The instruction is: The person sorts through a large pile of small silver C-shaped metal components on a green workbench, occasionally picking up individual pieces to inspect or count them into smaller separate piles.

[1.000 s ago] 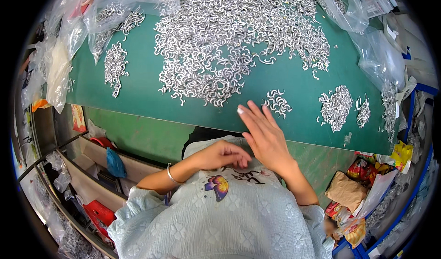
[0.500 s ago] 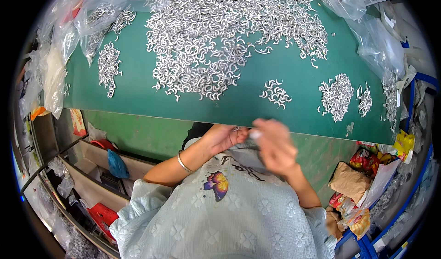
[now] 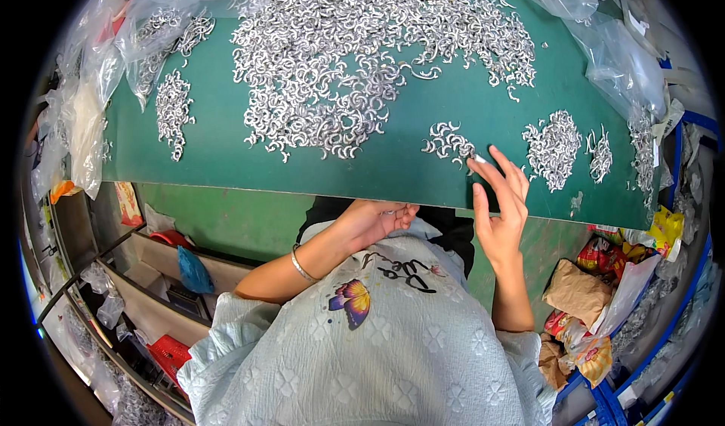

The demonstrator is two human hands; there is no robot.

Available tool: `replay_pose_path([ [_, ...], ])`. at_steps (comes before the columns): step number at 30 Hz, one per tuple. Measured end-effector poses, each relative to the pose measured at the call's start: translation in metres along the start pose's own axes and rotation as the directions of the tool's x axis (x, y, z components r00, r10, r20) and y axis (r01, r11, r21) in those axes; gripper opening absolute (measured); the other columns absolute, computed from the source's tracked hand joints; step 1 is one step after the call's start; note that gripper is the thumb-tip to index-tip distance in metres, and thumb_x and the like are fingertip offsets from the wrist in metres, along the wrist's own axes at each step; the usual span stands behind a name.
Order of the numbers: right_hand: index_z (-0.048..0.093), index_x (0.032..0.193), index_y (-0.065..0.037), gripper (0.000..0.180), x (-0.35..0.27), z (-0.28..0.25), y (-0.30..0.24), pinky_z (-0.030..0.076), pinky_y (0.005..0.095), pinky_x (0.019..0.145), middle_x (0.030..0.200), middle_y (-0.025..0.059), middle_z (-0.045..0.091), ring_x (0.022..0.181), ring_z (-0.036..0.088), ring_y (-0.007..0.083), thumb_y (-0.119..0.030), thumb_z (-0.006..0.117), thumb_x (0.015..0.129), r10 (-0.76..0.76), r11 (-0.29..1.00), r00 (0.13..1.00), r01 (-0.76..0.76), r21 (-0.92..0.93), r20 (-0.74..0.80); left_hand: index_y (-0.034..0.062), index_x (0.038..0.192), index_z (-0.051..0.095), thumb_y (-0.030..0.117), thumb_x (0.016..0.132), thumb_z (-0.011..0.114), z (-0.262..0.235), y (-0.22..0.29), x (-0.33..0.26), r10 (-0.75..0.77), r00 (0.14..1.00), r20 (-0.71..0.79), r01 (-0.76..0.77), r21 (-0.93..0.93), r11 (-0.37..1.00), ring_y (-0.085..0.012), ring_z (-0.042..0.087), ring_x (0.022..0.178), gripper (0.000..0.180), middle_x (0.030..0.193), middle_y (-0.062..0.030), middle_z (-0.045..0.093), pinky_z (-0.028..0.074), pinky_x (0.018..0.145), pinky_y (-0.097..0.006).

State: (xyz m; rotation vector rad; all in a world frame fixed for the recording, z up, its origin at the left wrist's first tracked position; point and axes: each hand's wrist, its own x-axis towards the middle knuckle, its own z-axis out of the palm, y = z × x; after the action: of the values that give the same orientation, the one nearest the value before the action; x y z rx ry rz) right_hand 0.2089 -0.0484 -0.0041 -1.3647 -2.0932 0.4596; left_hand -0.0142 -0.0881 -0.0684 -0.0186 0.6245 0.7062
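Note:
My right hand [image 3: 501, 208] is over the front of the green table, fingers spread. Its fingertips are at the right end of a small group of silvery curved metal pieces [image 3: 447, 140]; a whitish bit shows at one fingertip, too small to name. My left hand [image 3: 375, 222] stays low by the table's front edge, palm up with fingers curled; what lies in them, if anything, I cannot make out. A dense heap of silvery crescent-shaped pieces [image 3: 321, 97] spreads over the middle and back of the table.
Right of my right hand lie a round pile [image 3: 555, 150] and a narrow pile [image 3: 600, 158] of pieces. Another pile [image 3: 174, 112] is at the left. Clear plastic bags [image 3: 94, 116] hang over the left edge. Packets and a brown paper bag [image 3: 578, 290] stand at lower right.
My right hand has moved from beside my left hand rightward and forward onto the table, its fingers now spread at the small group. My left hand has hardly moved.

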Motion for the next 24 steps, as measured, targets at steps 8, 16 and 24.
replay_pose_path([
  [8, 0.059, 0.12, 0.003, 0.033, 0.012, 0.007, -0.005, 0.035, 0.0431, 0.099, 0.107, 0.0086, 0.072, 0.117, 0.057, 0.0317, 0.0, 0.059, 0.087, -0.042, 0.998, 0.999, 0.041, -0.054, -0.017, -0.0031, 0.105, 0.059, 0.0, 0.093, 0.057, 0.003, -0.002, 0.0, -0.028, 1.0, 0.011, 0.028, -0.013, 1.0, -0.0165, 0.059, 0.082, 0.013, 0.094, -0.011, 0.062, 0.05, 0.072, -0.028],
  [16, 0.057, 0.121, 0.003, 0.035, 0.006, 0.006, 0.001, 0.036, 0.0415, 0.096, 0.099, 0.0085, 0.073, 0.109, 0.058, 0.0297, 0.002, 0.06, 0.086, 0.005, 0.999, 0.995, -0.001, 0.036, -0.099, -0.004, 0.104, 0.061, 0.004, 0.093, 0.059, -0.002, 0.001, -0.002, -0.007, 0.999, -0.04, 0.009, 0.04, 0.999, -0.0185, 0.059, 0.08, 0.014, 0.092, -0.0119, 0.062, 0.049, 0.07, -0.029],
  [24, 0.059, 0.118, 0.003, 0.033, 0.003, 0.006, 0.003, 0.038, 0.0393, 0.093, 0.094, 0.007, 0.073, 0.101, 0.059, 0.0273, 0.002, 0.063, 0.085, 0.041, 0.999, 0.986, -0.039, 0.016, -0.16, -0.0043, 0.105, 0.06, 0.003, 0.094, 0.058, -0.003, -0.001, -0.001, -0.007, 1.0, -0.028, 0.008, 0.022, 1.0, -0.0185, 0.059, 0.081, 0.014, 0.093, -0.0124, 0.062, 0.049, 0.071, -0.029],
])
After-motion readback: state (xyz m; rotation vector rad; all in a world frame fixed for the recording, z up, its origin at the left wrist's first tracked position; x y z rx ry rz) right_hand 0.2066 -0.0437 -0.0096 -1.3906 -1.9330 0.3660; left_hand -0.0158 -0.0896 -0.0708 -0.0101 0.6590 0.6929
